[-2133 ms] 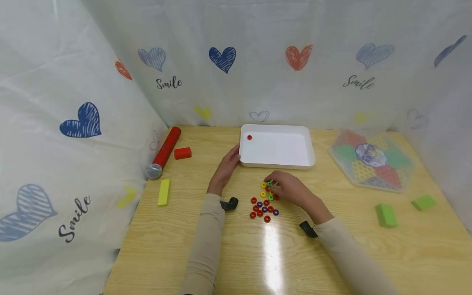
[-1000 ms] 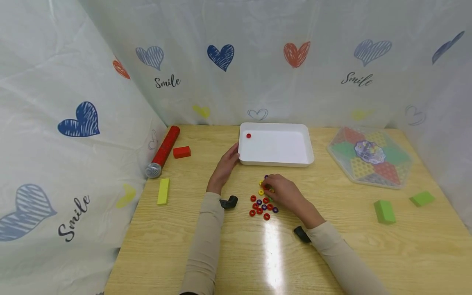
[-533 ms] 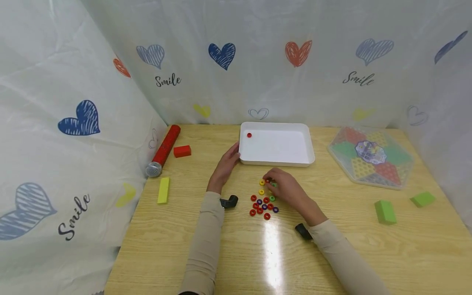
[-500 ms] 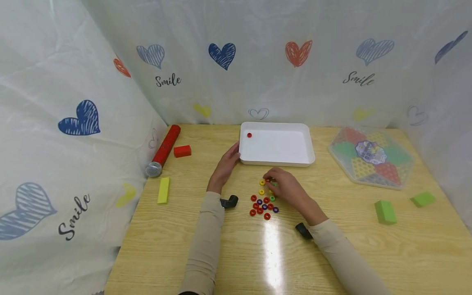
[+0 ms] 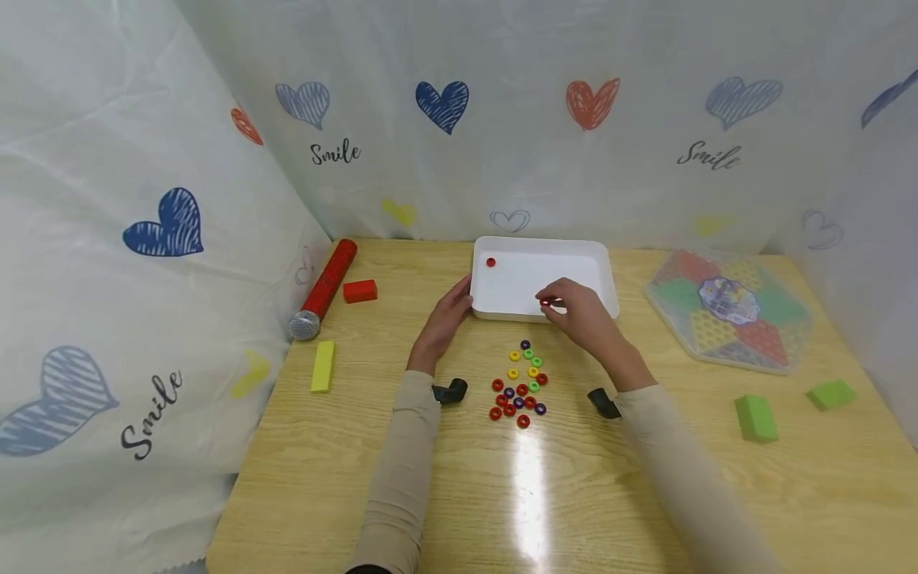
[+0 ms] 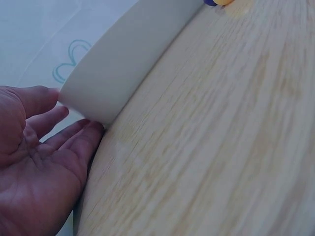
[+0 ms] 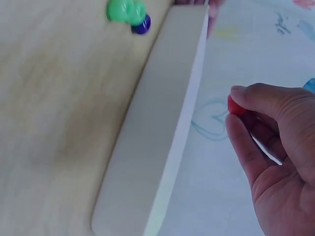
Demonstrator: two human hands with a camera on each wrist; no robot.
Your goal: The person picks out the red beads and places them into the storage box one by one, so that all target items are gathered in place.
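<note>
My right hand point(image 5: 582, 315) pinches a small red ring point(image 7: 236, 106) between thumb and fingertips, above the front part of a white tray point(image 5: 534, 299). Inside the tray, near its back left corner, lies another red ring point(image 5: 491, 262). My left hand point(image 5: 441, 325) touches the tray's front left corner; the left wrist view has its extended thumb point(image 6: 43, 100) at the rim and its fingertips point(image 6: 93, 129) low against the wall. In front of the tray, several loose rings, such as a yellow ring point(image 5: 515, 356), a green ring point(image 5: 534, 387) and a purple ring point(image 5: 541, 409), lie on the table.
To the left are a red microphone point(image 5: 328, 283), a red block point(image 5: 360, 291) and a yellow block point(image 5: 323, 367). On the right lie a hexagonal board-like case point(image 5: 706, 335) and two green blocks, one upright green block point(image 5: 756, 418) nearer. A printed curtain point(image 5: 516, 159) hangs behind the table.
My right hand has risen from the ring pile with a red ring and moved forward over the tray's front edge. The left hand stays at the tray's corner.
</note>
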